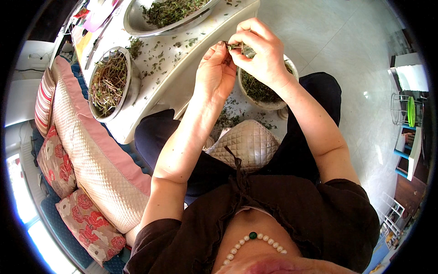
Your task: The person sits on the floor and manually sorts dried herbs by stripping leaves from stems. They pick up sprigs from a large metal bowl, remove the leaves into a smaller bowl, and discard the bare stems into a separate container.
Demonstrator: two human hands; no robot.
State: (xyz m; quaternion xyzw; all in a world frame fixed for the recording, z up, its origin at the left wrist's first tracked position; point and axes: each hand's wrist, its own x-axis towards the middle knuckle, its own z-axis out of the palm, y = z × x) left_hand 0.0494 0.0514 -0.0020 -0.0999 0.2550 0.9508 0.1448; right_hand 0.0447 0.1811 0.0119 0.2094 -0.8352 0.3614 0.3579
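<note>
My left hand and my right hand meet in front of me, both pinching a small leafy green sprig between the fingertips. Under my right hand, between my knees, is a round pale container holding dark green leaves. On the white table to the left, a metal bowl is full of thin brownish-green stems. Farther back stands a large metal basin with a heap of leafy greens.
Loose leaves are scattered over the white table, and more leaf bits lie on the floor. A quilted sofa with patterned cushions runs along the left. A knife lies at the table's far left. Wire racks stand at the right.
</note>
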